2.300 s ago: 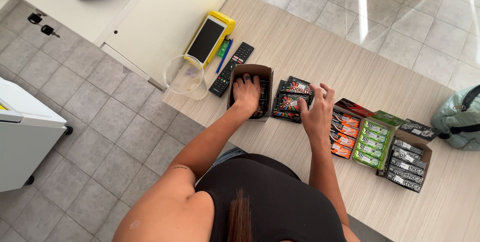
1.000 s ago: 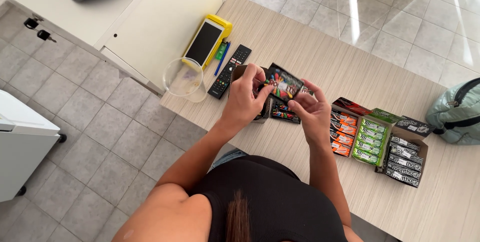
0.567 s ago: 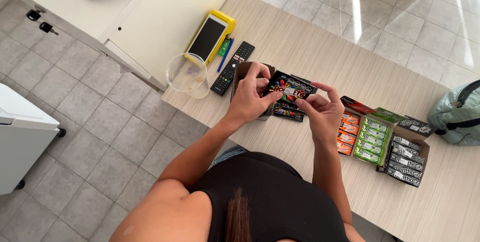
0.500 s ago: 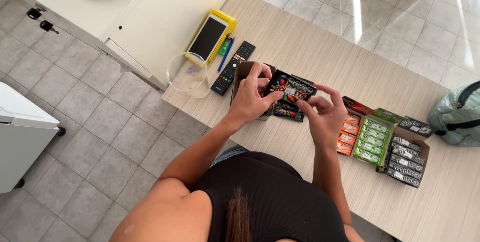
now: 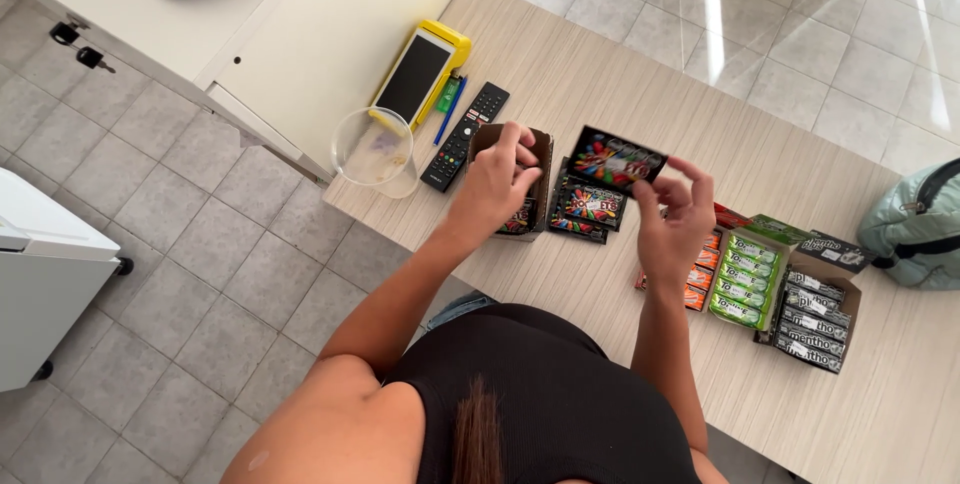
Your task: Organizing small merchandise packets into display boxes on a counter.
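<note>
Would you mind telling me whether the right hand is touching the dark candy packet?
Touching: the head view shows the right hand pinching the dark candy packet's right edge.

left hand (image 5: 497, 179): arm extended toward 12 o'clock, fingers curled down, knuckles up | right hand (image 5: 676, 224): raised at 1 o'clock, fingertips pinched, thumb and forefinger pointing to 10 o'clock
</note>
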